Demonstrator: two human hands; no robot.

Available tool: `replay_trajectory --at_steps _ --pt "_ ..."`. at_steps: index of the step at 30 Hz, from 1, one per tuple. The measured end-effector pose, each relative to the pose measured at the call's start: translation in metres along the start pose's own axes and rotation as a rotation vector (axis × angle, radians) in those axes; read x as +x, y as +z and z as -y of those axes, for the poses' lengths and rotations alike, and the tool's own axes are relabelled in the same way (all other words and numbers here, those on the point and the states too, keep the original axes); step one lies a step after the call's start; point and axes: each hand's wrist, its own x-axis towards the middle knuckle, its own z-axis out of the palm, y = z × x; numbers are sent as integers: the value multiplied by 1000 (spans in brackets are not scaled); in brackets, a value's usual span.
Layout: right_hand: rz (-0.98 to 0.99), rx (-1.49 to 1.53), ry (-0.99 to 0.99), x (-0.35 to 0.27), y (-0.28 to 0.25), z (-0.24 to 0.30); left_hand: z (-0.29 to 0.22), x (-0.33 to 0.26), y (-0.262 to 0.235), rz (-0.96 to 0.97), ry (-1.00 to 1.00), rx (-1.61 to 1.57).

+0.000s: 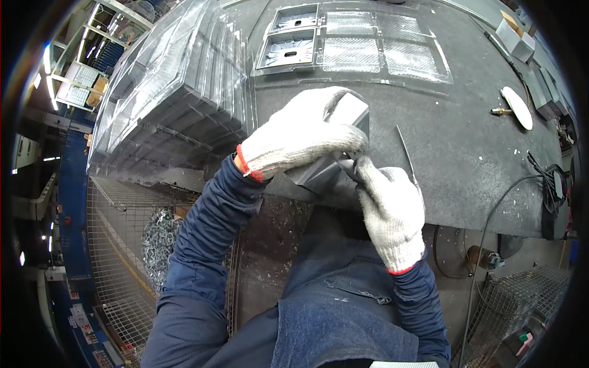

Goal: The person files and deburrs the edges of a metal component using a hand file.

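My left hand (300, 132), in a white knit glove with a red cuff, is closed round a grey box-shaped part (325, 175) held above the near edge of the table. The part's pale upper face shows between thumb and fingers. My right hand (392, 208), gloved the same way, is closed on a small dark pointed tool (348, 167) whose tip meets the part's edge beside my left fingertips. Most of that tool is hidden, so its kind is unclear. A thin grey strip (403, 144) runs behind my right hand; whether the hand holds it, I cannot tell.
Stacked clear plastic trays (184, 92) rise at the left. An open tray (383, 52) with two grey parts lies at the back of the dark table (472, 153). At right are a white disc (517, 108), a black cable (546, 178) and a small box (514, 38). Wire baskets (116, 245) stand below.
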Motion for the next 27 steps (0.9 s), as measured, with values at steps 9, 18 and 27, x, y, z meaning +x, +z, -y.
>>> replay_trajectory --at_steps 9,18,27 --pt "-2 76 -37 -12 -3 -2 0 -2 6 -9 94 13" --pt "-91 26 -51 -7 9 0 -9 -3 2 33 10 77" --pt "31 -91 -9 0 -15 19 -7 -10 9 5 30 153"
